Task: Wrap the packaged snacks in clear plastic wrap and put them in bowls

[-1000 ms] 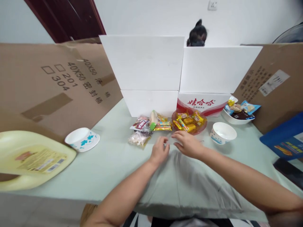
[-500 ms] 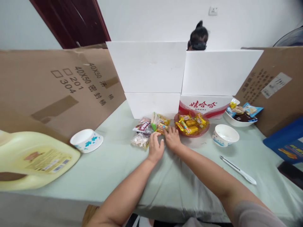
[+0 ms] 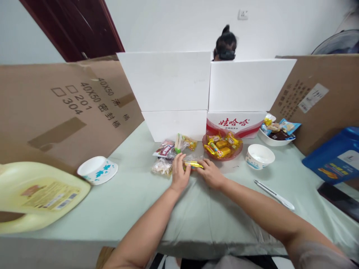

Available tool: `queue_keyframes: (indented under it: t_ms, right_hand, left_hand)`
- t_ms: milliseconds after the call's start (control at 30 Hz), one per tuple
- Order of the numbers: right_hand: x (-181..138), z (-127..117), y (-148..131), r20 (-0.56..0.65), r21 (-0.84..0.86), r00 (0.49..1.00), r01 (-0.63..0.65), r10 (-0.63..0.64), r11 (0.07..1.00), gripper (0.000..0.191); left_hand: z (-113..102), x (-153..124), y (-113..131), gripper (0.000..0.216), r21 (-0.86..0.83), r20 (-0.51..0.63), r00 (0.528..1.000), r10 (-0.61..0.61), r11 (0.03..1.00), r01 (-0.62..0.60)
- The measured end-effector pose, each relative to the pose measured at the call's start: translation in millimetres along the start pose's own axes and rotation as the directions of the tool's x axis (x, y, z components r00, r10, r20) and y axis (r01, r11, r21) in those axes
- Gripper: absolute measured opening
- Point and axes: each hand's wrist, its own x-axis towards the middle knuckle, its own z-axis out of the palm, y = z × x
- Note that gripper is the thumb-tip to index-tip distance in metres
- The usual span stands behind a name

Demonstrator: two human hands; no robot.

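Observation:
A yellow-wrapped snack [image 3: 193, 164] lies low over the table between my two hands. My left hand [image 3: 180, 173] has its fingers at the snack's left end, and my right hand [image 3: 212, 174] grips the right end. Just beyond them are a green-and-clear snack packet [image 3: 178, 143], a purple-and-white packet [image 3: 165, 149] and a clear bag of pale bits [image 3: 162, 166]. A reddish clear bowl [image 3: 238, 152] full of yellow-wrapped snacks stands to the right of these packets.
White boxes [image 3: 168, 82] wall off the back, with a person's head [image 3: 226, 43] behind them. Paper bowls [image 3: 98, 170] [image 3: 260, 157] stand at both sides. At right are a pen [image 3: 275, 195], phone [image 3: 338, 200], blue jug [image 3: 333, 157] and snack dish [image 3: 276, 141]; at left, a yellow jug [image 3: 53, 194].
The yellow-wrapped snack has come away from the packets, nearer to me, and is between both hands. My right hand has shifted slightly right and nearer. The view has turned a little.

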Motion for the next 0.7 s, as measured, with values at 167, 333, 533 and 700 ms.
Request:
queue_keyframes:
  t_ms: [167, 333, 533, 700]
  right_hand:
    - [-69.3, -16.7, 23.4, -0.151, -0.173, 0.938, 0.285, -0.311, 0.943, 0.025]
    - [-133.8, -36.2, 19.7, -0.079, -0.036, 0.948, 0.306, -0.308, 0.951, 0.023]
    - [-201.2, -58.3, 31.9, -0.273, 0.11, 0.952, -0.111, 0.138, 0.988, 0.023]
    - [-233.8, -46.7, 62.9, -0.244, -0.045, 0.772, -0.613, 0.587, 0.788, 0.031]
  left_hand:
    - [0.0, -4.2, 12.7, 0.04, -0.234, 0.55, 0.829, 0.1, 0.971, 0.039]
    - [-1.2, -14.6, 38.0, 0.032, -0.322, 0.611, 0.725, 0.319, 0.936, -0.141]
    - [-2.4, -17.5, 49.3, 0.033, -0.375, 0.621, 0.655, 0.43, 0.897, -0.233]
    - [-5.5, -14.9, 46.5, 0.052, -0.33, 0.609, 0.71, 0.352, 0.927, -0.177]
